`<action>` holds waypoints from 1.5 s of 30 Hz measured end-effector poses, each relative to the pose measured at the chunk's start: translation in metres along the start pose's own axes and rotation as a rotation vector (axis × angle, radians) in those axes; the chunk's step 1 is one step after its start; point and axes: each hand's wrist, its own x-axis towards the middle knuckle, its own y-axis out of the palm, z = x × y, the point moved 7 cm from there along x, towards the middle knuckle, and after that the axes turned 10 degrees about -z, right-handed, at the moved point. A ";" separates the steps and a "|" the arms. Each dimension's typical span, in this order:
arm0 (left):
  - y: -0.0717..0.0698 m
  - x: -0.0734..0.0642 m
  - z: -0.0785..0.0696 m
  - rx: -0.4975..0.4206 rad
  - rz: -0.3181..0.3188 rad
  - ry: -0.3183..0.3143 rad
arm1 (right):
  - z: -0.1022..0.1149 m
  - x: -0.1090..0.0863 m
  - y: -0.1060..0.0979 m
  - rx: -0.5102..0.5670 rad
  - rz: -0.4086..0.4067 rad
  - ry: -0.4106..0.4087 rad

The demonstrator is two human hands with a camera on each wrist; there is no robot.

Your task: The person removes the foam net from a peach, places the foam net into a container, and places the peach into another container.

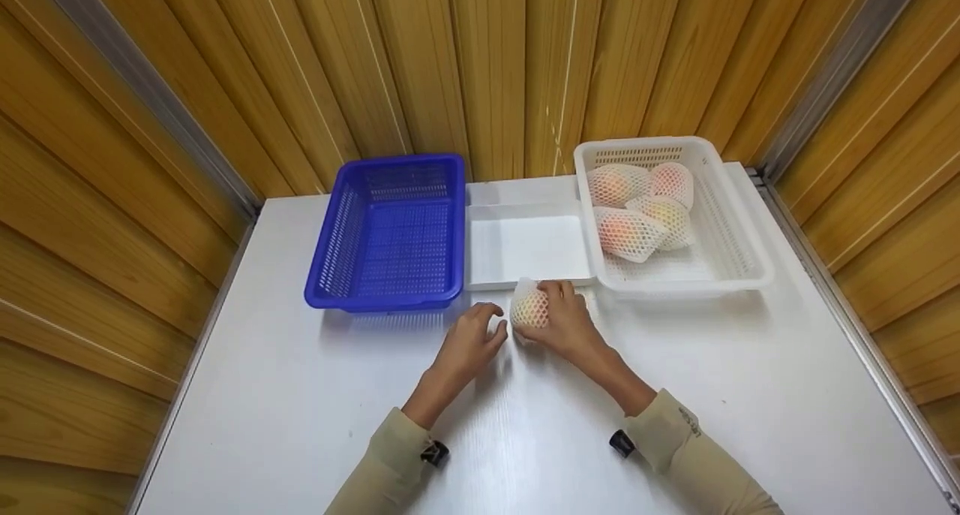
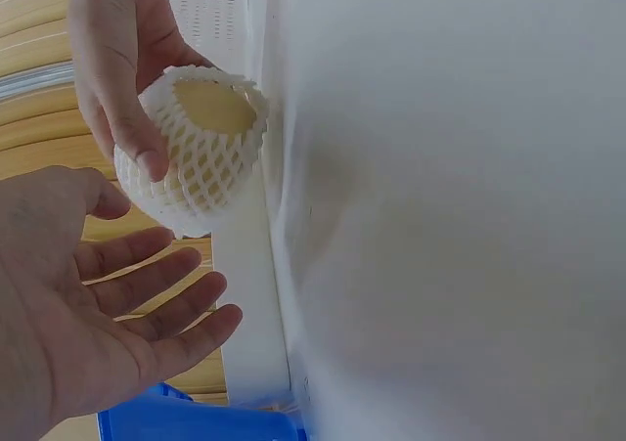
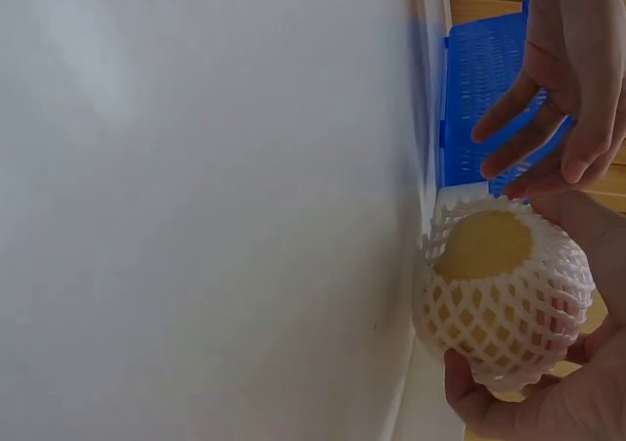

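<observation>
A round yellow-and-red fruit in a white foam net (image 1: 531, 310) is gripped by my right hand (image 1: 566, 323) just in front of the white tray. Seen from the right wrist, the bare yellow end of the fruit (image 3: 489, 245) shows through the net's opening, with thumb and fingers on opposite sides of it. My left hand (image 1: 466, 344) is beside the fruit on its left, holding nothing. The left wrist view shows that hand's fingers (image 2: 161, 319) spread and slightly bent, palm facing the fruit.
At the back right, a white basket (image 1: 739, 263) contains several fruits in foam nets (image 1: 630, 233). A shallow white tray (image 1: 529, 248) sits between it and a blue basket (image 1: 409, 237) on the left. Wood-patterned walls (image 1: 487, 79) enclose the white table (image 1: 525, 432).
</observation>
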 end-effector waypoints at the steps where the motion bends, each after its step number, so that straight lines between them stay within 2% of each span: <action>1: -0.001 0.000 0.001 0.002 0.000 -0.002 | 0.002 -0.001 0.000 -0.016 0.008 0.017; 9: -0.012 0.005 0.009 -0.019 -0.047 -0.019 | 0.003 -0.012 0.008 -0.174 0.146 0.130; 12: -0.013 0.004 0.011 -0.016 -0.045 -0.020 | 0.002 -0.012 0.008 -0.190 0.195 0.113; 15: -0.013 0.003 0.013 -0.013 -0.038 -0.036 | 0.003 -0.012 0.003 -0.158 0.260 0.018; 21: -0.016 0.001 0.018 -0.008 -0.039 -0.071 | 0.010 -0.016 -0.014 -0.012 0.416 -0.250; 28: -0.020 0.001 0.017 -0.027 -0.063 -0.051 | 0.020 -0.017 -0.019 -0.055 0.421 -0.545; 38: -0.017 -0.001 0.018 -0.027 -0.046 -0.057 | 0.019 -0.007 -0.010 -0.107 0.451 -0.775; 41: -0.017 -0.002 0.020 -0.037 -0.050 -0.056 | 0.017 -0.004 -0.008 -0.104 0.484 -0.802; 45: -0.017 -0.002 0.021 -0.045 -0.052 -0.058 | 0.016 0.000 -0.008 -0.053 0.501 -0.792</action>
